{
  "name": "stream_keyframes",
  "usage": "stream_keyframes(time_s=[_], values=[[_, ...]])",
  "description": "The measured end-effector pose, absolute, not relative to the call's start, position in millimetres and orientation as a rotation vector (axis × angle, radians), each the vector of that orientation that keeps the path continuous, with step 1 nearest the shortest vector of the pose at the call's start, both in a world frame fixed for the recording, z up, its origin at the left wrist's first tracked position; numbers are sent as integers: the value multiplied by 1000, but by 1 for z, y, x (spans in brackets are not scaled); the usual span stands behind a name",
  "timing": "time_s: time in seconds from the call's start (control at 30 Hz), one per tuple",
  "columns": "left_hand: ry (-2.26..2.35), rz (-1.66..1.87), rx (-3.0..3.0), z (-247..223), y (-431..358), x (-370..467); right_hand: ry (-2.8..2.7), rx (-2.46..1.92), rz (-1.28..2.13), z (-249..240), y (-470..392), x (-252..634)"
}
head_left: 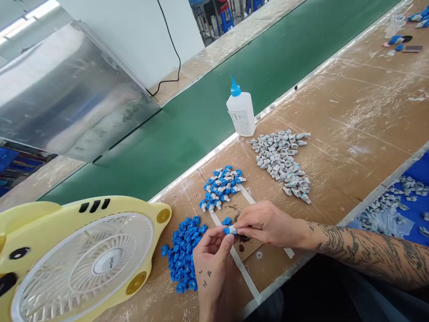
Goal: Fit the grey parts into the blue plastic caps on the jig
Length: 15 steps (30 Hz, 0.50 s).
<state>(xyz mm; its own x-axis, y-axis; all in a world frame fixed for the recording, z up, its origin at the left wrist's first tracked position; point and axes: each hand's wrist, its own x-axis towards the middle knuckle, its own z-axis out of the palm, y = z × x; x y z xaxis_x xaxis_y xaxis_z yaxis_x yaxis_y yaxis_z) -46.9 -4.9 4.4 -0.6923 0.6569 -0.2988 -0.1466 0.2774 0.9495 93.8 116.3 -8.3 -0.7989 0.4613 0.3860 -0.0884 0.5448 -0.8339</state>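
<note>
Between the fingertips of my two hands is a small plastic part, blue at one end and pale grey at the other. My left hand (212, 257) pinches the blue piece (225, 230). From the other side, my right hand (259, 223) pinches the grey piece (233, 229), which meets the blue one. Just beyond the fingertips lies a loose blue piece (227, 221). Under the hands is a stained cardboard sheet (253, 248) edged with white tape. A pile of blue pieces (182, 255) sits left of my left hand. Joined blue-and-grey parts (221, 185) are heaped beyond the hands.
Grey pieces (279, 156) lie heaped at the back right, near a white bottle (243, 116) with a blue nozzle. A yellow fan (100, 264) occupies the left. Behind runs a green conveyor belt (201, 120). A blue bin (415, 210) with grey pieces is at lower right.
</note>
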Motion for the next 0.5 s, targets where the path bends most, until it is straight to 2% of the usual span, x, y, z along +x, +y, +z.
stream_keyframes(time_s=[0.1,0.33,0.5], values=[[2053,1392,669,15,9,-77,-2307,-285,1093,-3,135,97],[2330,1015,1184,21,65,-140,-2581,-546,507,2,195,136],[2323,918,1286,8,90,-141,-2698,-531,367,1,215,153]])
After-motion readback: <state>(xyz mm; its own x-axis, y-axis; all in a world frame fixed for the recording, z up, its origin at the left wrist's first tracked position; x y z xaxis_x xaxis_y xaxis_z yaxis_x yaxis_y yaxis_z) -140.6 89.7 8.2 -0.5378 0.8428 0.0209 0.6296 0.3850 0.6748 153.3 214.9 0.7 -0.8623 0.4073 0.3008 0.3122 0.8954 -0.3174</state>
